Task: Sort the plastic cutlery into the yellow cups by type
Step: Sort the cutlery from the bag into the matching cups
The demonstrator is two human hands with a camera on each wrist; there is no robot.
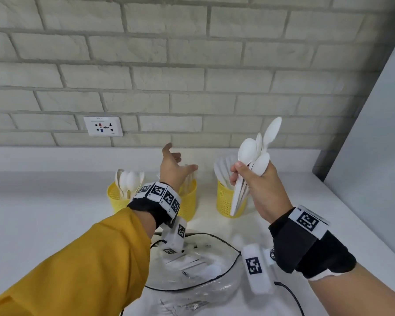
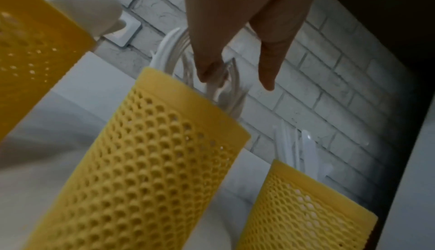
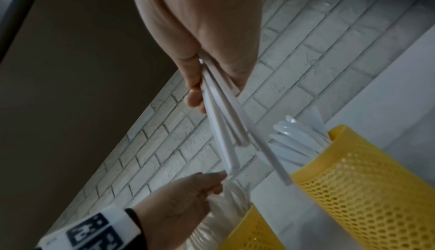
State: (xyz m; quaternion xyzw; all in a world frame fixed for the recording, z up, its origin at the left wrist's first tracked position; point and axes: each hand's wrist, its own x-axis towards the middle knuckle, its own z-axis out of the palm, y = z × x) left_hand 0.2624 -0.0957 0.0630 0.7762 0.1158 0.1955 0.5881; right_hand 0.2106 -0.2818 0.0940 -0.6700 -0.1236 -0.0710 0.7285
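No text anywhere is clear enough to read.

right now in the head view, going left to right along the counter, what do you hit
spoon cup → left hand over the middle cup → right cup → right hand gripping a spoon bundle

Middle yellow cup [image 1: 189, 201]: mostly hidden behind left hand [image 1: 172, 169] and wrist band; its cutlery [image 2: 226, 90] motion-blurred in left wrist view. Glass bowl [image 1: 214, 265]: near rim covered by yellow sleeve [image 1: 89, 258], contents too blurred to type. Spoon bundle [image 1: 253, 156]: handle middles lost inside right hand [image 1: 255, 185]. Left cup [image 2: 35, 49] cut by frame edge.
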